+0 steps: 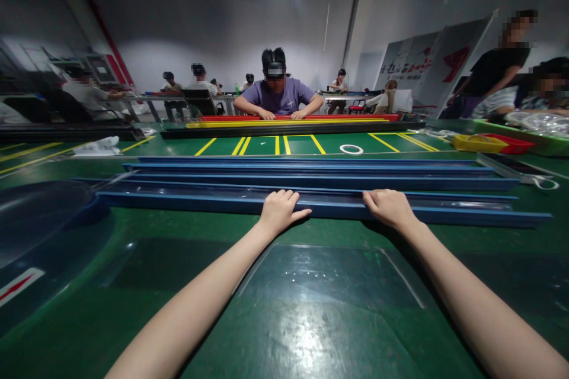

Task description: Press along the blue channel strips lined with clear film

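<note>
A long blue channel strip [335,211] with a clear, glossy inside lies crosswise on the green table. My left hand [280,211] grips its near edge, fingers curled over the wall and thumb stretched out to the right along it. Farther right on that same strip, my right hand [390,208] is closed over the edge with its fingertips inside the channel. More blue strips [311,180] lie parallel just behind. Beneath my forearms, a clear plastic sheet [329,278] rests flat on the table.
A large clear piece with a blue rim [95,213] stands at left. Beyond the strips are a white ring [351,149], black strips [249,131] and a yellow strip [284,123]. A person [278,92] works opposite. A yellow tray [478,143] and a phone-like device [511,167] are at right.
</note>
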The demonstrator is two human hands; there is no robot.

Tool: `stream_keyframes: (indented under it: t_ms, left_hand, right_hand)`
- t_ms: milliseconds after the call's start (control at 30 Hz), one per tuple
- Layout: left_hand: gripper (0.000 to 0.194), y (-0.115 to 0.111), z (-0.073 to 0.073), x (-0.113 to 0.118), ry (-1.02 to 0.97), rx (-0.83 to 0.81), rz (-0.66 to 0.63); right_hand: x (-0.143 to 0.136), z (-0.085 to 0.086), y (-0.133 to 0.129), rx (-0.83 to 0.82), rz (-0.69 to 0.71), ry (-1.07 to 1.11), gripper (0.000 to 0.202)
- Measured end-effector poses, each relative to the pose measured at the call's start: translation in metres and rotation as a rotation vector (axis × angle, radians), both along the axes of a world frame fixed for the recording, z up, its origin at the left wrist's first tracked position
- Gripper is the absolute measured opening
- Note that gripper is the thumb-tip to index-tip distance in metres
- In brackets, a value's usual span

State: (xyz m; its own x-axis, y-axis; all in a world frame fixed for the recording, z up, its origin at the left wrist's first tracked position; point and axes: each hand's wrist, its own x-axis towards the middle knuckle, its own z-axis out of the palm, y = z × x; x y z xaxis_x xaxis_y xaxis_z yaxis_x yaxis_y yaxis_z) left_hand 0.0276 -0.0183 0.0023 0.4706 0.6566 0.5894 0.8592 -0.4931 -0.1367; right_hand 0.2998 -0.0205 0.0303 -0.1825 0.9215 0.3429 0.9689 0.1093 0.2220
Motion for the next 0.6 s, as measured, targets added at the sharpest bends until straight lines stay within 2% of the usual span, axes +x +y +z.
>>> stream_keyframes:
  t_ms: [100,200,400,500,600]
  left_hand:
    - [0.045,0.0,0.0,0.0,0.005,0.002,-0.001]
    - [0.045,0.001,-0.001,0.0,0.007,0.007,-0.008]
    - [0.043,0.002,-0.002,0.001,-0.005,0.029,-0.016]
    - [0.041,0.0,-0.001,0.002,-0.034,0.035,-0.021]
    - [0.035,-0.001,0.0,0.004,-0.063,0.036,-0.028]
  right_hand:
    - [0.0,0.0,0.0,0.042,0.023,0.028,0.047]
    - [-0.005,-0.001,-0.001,0.153,0.052,0.047,0.042]
    - [-0.041,-0.002,-0.005,0.416,0.236,0.075,0.039]
    - [-0.061,-0.005,-0.006,0.423,0.321,0.048,0.038]
    - [-0.074,-0.011,-0.003,0.399,0.342,0.06,0.039]
